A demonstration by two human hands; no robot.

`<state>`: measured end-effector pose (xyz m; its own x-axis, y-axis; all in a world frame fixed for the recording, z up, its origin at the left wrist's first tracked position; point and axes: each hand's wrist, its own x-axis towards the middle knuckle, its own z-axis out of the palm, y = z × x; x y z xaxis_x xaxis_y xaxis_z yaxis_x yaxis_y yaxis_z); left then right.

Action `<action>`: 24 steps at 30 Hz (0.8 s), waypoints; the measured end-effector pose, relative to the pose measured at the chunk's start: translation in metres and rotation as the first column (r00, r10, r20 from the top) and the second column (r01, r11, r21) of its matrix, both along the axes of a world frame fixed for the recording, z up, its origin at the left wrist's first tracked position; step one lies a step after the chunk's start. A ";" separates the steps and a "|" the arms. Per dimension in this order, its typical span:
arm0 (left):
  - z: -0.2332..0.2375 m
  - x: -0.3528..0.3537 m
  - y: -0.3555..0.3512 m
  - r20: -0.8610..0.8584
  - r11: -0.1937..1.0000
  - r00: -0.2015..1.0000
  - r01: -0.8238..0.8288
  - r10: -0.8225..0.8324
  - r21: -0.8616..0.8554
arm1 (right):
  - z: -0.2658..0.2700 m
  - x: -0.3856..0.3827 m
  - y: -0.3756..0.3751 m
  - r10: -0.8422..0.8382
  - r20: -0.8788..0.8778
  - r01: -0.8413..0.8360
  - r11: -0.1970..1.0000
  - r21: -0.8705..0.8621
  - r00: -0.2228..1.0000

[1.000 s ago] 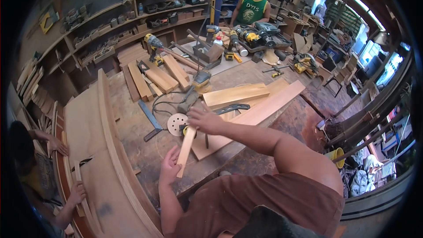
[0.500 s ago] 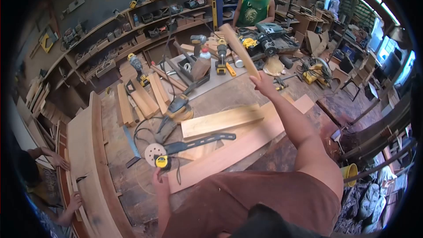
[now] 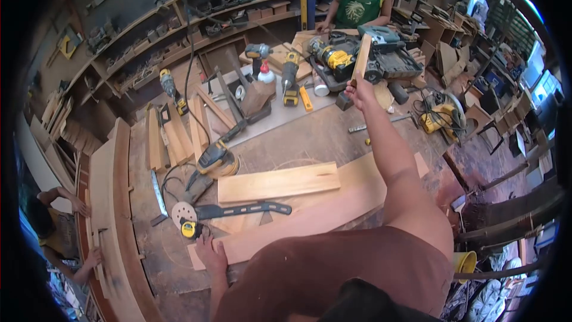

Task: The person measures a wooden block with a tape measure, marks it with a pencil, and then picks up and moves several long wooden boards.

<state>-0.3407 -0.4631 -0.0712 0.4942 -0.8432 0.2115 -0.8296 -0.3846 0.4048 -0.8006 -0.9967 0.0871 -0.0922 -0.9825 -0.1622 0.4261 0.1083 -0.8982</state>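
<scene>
My right hand (image 3: pixel 360 93) is stretched out over the far side of the workbench, closed round the lower end of a wooden strip (image 3: pixel 363 58). The strip points up and away, in front of the dark tools at the back. Near the bench's front edge my left hand (image 3: pixel 211 253) lies with fingers spread at the left end of a long pinkish board (image 3: pixel 262 241). Just beyond those fingertips is a yellow and black tape measure (image 3: pixel 190 229), beside a round sanding disc (image 3: pixel 184 212). A pale wooden plank (image 3: pixel 277 182) and a black slotted bar (image 3: pixel 241 210) lie past the board.
A corded sander (image 3: pixel 215 160), several cordless drills (image 3: pixel 290 80) and wood offcuts (image 3: pixel 173 134) cover the bench. A circular saw (image 3: pixel 440 118) sits at the right. One person (image 3: pixel 362 3) stands across the bench; another person's hands (image 3: pixel 93 257) rest on a curved wooden piece at the left.
The wooden strip has swung from a leftward lean to a more upright, rightward angle with my right hand. My left hand has opened out beside the tape measure. The view has shifted.
</scene>
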 end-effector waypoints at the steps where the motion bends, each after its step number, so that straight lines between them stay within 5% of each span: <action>1: -0.002 0.000 -0.001 0.034 1.000 0.999 0.005 -0.004 -0.010 | -0.002 0.000 -0.008 0.018 -0.003 -0.018 1.000 -0.016 1.000; 24: -0.007 -0.003 -0.008 0.107 0.996 0.991 -0.070 0.075 -0.048 | 0.011 0.042 -0.128 -0.059 0.032 0.058 0.998 0.031 0.998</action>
<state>-0.3434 -0.4711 -0.0781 0.5256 -0.7947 0.3037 -0.8402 -0.4288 0.3320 -0.7583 -1.1244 0.0983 -0.1436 -0.9702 -0.1951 0.4613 0.1088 -0.8805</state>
